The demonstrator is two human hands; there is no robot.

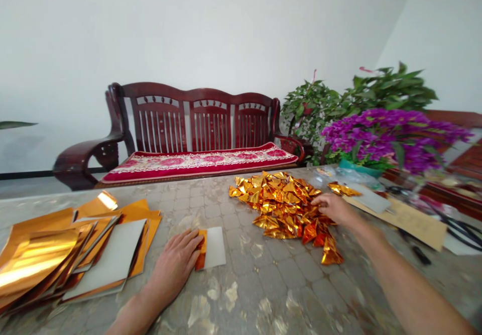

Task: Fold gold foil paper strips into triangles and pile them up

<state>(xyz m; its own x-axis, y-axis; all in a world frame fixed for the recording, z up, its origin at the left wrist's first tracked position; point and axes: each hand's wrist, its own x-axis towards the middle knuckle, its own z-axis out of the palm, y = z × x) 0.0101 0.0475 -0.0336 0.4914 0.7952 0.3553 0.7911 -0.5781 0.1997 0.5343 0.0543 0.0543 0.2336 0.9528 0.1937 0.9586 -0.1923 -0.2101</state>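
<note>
My left hand lies flat on the table, its fingertips resting on a small rectangular paper. That paper shows a white face and a gold foil strip along its left side, partly under my fingers. Farther right, my right hand reaches to the right edge of a heap of folded gold foil paper pieces. Its fingers are bent together at a folded piece among the heap; the fingertips partly hide it. One folded piece lies at the heap's near edge.
Loose gold foil sheets are stacked at the left of the patterned table. At the right are cardboard, dark cables and purple flowers in a teal pot. A wooden bench stands beyond the table.
</note>
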